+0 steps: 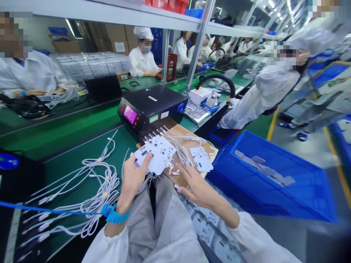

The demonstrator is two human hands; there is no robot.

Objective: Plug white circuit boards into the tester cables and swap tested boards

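Left grip (133, 178) pinched a white perforated panel (155, 154) by its near edge, holding it over a brown board (189, 140) on the green desk (70, 160). Right grip (196, 190) was spread, hovering just beside the panel. White cables (95, 193) lay tangled nearby, running towards a black tester (148, 106). A hasty pull could snag those cables, tugging their plugs loose or bending the panel.

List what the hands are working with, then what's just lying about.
Working with: left hand, right hand, white card, second white card, white cables, wooden board, black box with red screen.

Lying about: blue crate, stack of clear trays, small blue tray.
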